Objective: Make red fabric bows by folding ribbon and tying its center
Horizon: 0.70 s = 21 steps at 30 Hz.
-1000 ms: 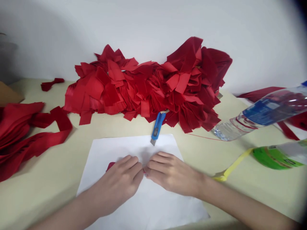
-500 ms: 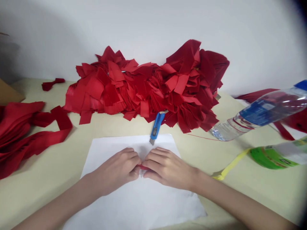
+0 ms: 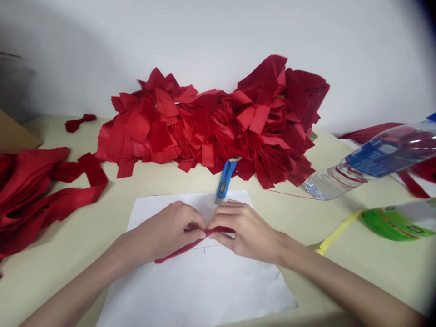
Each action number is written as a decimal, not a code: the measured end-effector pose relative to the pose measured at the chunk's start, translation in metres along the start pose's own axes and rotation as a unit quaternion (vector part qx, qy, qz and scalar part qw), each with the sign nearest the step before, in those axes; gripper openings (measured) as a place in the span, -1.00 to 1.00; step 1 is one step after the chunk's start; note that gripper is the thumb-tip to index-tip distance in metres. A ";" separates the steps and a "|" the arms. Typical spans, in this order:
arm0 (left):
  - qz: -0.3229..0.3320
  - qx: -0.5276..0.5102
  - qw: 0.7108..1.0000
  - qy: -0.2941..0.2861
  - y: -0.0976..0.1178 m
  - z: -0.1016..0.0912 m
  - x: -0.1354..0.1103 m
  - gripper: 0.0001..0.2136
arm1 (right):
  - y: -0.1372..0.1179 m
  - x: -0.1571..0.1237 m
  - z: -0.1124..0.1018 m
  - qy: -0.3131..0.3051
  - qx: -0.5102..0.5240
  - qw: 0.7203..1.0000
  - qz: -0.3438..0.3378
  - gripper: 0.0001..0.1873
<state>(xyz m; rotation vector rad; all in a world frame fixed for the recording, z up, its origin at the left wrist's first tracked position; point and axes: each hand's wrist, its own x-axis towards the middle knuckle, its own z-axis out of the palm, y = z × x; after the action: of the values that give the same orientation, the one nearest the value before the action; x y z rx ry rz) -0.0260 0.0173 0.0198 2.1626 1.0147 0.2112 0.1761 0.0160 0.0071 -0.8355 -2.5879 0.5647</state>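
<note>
Both my hands meet over a white sheet of paper [image 3: 204, 286] on the table. My left hand [image 3: 166, 234] and my right hand [image 3: 243, 229] are closed, pinching a folded red fabric strip [image 3: 185, 249] between thumbs and fingers. The strip's free end trails down to the left under my left hand. Just beyond my fingers a blue utility knife [image 3: 225, 181] lies at the paper's far edge. Behind it is a big pile of cut red fabric pieces [image 3: 211, 122] against the wall.
Long red fabric strips [image 3: 41, 190] lie heaped at the left. A clear water bottle [image 3: 371, 163] lies on its side at the right, with a green-labelled packet [image 3: 395, 222] and yellow tape [image 3: 335, 234] in front of it. A cardboard corner [image 3: 13, 134] shows far left.
My hands went from lying flat on the strip to pinching it and lifting it off the paper; its folded length now shows below my left hand.
</note>
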 end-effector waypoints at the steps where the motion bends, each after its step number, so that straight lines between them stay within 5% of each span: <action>1: 0.010 0.020 1.000 0.004 0.004 -0.002 0.001 -0.79 | 0.000 0.001 -0.004 -0.005 0.018 1.000 0.009 -0.93; 10: 0.059 0.258 0.960 0.089 0.027 0.008 0.007 -0.77 | 0.005 0.006 -0.019 -0.019 0.066 0.995 0.077 -0.91; 16: 0.066 0.239 0.963 0.110 0.028 0.011 0.009 -0.73 | 0.008 0.003 -0.024 -0.056 0.112 0.986 0.108 -0.93; 21: 0.099 0.125 0.985 0.068 0.030 0.010 0.007 -0.78 | 0.006 -0.001 -0.025 -0.116 0.259 0.951 0.125 -0.89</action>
<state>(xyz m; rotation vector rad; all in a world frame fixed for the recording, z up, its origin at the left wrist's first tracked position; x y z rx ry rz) 0.0013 0.0043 0.0322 2.5098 0.9413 0.3444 0.1916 0.0264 0.0254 -0.9531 -2.3506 1.4171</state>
